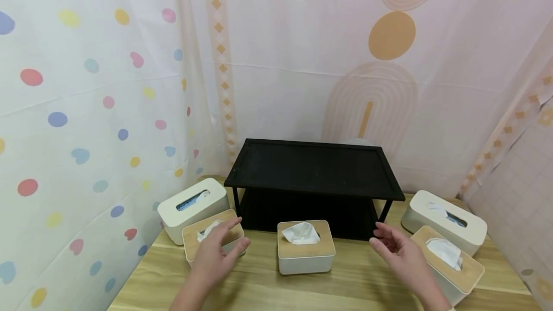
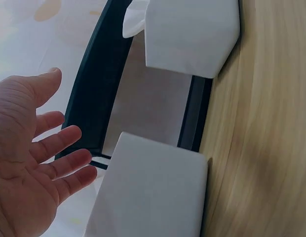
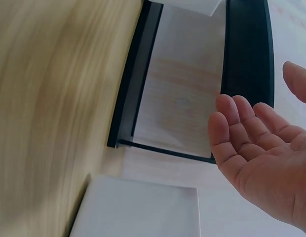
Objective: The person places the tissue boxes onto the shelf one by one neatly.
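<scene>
My left hand (image 1: pixel 216 256) hovers above the left wood-topped tissue box (image 1: pixel 231 217), fingers loosely spread and gripping nothing. In the left wrist view this hand (image 2: pixel 32 158) appears apart from the white side of a tissue box (image 2: pixel 153 187). My right hand (image 1: pixel 403 256), its fingers slightly bent and empty, is just left of the right wood-topped tissue box (image 1: pixel 468 268). The right wrist view shows that palm (image 3: pixel 271 163) beside the black shelf. Between the hands stands the middle wood-topped tissue box (image 1: pixel 306 265), a white tissue poking out of its slot.
Behind the middle box is a two-tier black shelf (image 1: pixel 315 167). An all-white tissue box (image 1: pixel 192 208) stands at the left and another (image 1: pixel 445 222) at the right. The wooden table (image 1: pixel 345 292) meets a dotted curtain (image 1: pixel 86 109) on the left and a patterned curtain (image 1: pixel 281 85) behind.
</scene>
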`<state>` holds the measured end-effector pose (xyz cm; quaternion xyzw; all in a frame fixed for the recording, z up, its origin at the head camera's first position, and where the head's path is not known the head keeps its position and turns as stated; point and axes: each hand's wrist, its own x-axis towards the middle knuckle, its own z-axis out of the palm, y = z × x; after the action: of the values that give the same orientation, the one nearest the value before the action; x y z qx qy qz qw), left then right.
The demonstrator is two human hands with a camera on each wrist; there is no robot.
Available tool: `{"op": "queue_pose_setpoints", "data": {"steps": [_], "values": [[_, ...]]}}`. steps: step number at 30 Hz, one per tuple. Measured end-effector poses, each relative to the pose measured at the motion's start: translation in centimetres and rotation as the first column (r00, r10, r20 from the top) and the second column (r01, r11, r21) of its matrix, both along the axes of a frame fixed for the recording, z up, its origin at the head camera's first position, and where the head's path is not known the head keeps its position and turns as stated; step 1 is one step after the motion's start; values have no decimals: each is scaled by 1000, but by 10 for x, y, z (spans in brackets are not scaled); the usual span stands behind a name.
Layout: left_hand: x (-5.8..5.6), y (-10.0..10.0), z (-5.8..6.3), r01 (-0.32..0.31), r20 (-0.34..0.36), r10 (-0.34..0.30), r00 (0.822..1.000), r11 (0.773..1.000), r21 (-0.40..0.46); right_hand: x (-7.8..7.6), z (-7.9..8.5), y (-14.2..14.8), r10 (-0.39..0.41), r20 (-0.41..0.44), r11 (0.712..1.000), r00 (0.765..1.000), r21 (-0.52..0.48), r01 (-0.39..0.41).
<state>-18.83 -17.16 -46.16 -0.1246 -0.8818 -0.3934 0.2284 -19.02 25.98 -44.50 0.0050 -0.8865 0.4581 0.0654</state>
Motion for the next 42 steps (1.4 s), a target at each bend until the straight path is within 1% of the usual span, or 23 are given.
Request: {"op": "queue_pose_setpoints", "data": {"steps": [2,4,9,12,14,17,20,25,29,32,36,39,42], "values": [[1,3,-1,5,26,-5,1000,1000,2,0,-1,-3,10,17,1000,1000,-6,-10],[2,6,-3,7,32,-7,999,1000,-14,0,-3,-5,25,16,1000,1000,-13,-25],[5,15,-7,14,19,-13,1000,999,-51,0,-8,-12,55,-7,998,998,-2,-55],[5,19,-8,30,25,-30,999,999,-30,1,-9,-16,67,17,998,998,11,-67],[5,22,-9,33,24,-33,999,999,-36,1,-10,-19,70,39,997,997,14,-71],[6,27,-11,42,48,-40,998,998,-45,1,-11,-22,74,58,997,996,6,-74],[6,30,-13,62,96,-57,994,997,-52,1,-12,-25,86,57,996,995,-12,-85],[6,35,-18,135,190,-124,974,990,-46,1,-15,-30,103,60,994,993,-42,-100],[5,36,-21,212,228,-201,953,977,-27,1,-17,-33,114,83,992,990,-62,-109],[5,37,-24,260,257,-250,934,966,-3,1,-19,-36,129,89,989,988,-77,-122],[4,37,-26,303,306,-287,908,953,-3,-1,-23,-38,201,89,976,976,-108,-191],[5,39,-27,321,334,-303,892,947,0,-3,-26,-39,275,94,958,957,-117,-264],[5,41,-28,335,365,-323,873,942,33,-4,-29,-41,332,103,939,938,-125,-319]]}}
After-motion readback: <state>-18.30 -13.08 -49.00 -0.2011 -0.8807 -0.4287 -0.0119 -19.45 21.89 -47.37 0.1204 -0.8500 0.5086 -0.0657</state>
